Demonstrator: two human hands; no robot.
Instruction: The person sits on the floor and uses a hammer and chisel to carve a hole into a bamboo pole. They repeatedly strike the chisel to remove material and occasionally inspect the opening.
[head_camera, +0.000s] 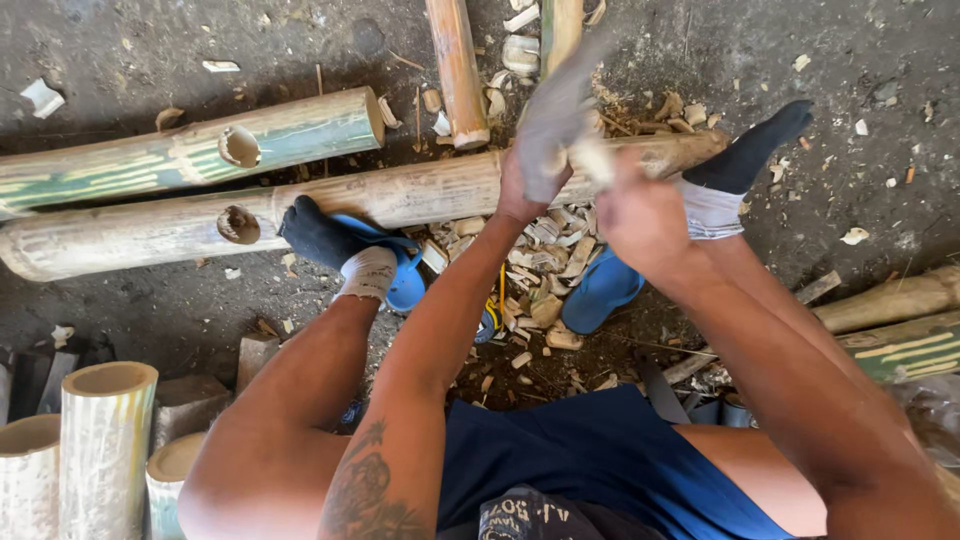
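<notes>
Single view, head-worn, looking steeply down over the seated wearer's own lap and legs toward dark, chip-strewn ground. Near range: both raised forearms fill the centre and lower frame, the left hand (535, 165) and right hand (640, 215) close to the lens, the object between them motion-blurred and probably a tool. Mid range: the long pale bamboo pole with a round hole (300, 215) lies crosswise under the dark-socked feet. Frame edges: upright cut bamboo tubes (105, 440) at lower left, further poles at right. No second view; nothing shared.
</notes>
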